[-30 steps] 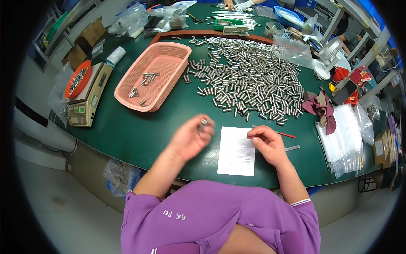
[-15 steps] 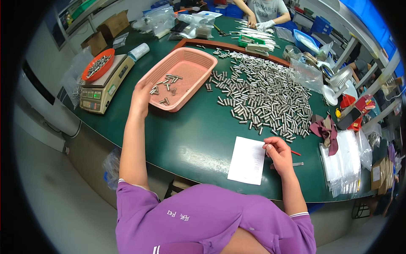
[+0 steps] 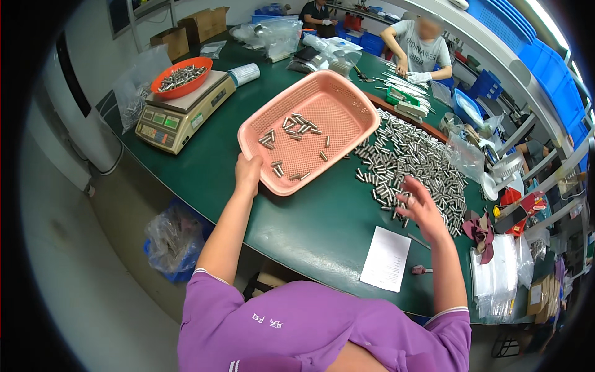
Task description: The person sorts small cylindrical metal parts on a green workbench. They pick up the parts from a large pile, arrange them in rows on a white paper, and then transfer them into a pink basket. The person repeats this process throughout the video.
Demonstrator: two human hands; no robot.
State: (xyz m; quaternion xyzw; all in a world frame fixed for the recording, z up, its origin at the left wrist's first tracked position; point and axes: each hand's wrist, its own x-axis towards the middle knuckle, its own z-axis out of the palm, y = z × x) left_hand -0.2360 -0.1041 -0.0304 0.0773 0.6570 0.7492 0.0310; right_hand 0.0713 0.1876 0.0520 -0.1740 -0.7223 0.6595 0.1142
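Gripping basket (image 3: pixel 344 99) by near left corner with left fingers (image 3: pixel 248 163)
Spreading right fingers (image 3: pixel 417 190), released, by near edge of pins (image 3: pixel 421 162)

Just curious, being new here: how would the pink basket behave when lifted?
The pink basket looks like perforated plastic, so probably light and fairly stiff. Loose metal cylinders inside would likely slide or roll if it tilts. With only the left hand at one end, it may tip.

Free tabletop (image 3: pixel 297 226) before basket (image 3: pixel 341 118); cylinders (image 3: pixel 421 162) at right
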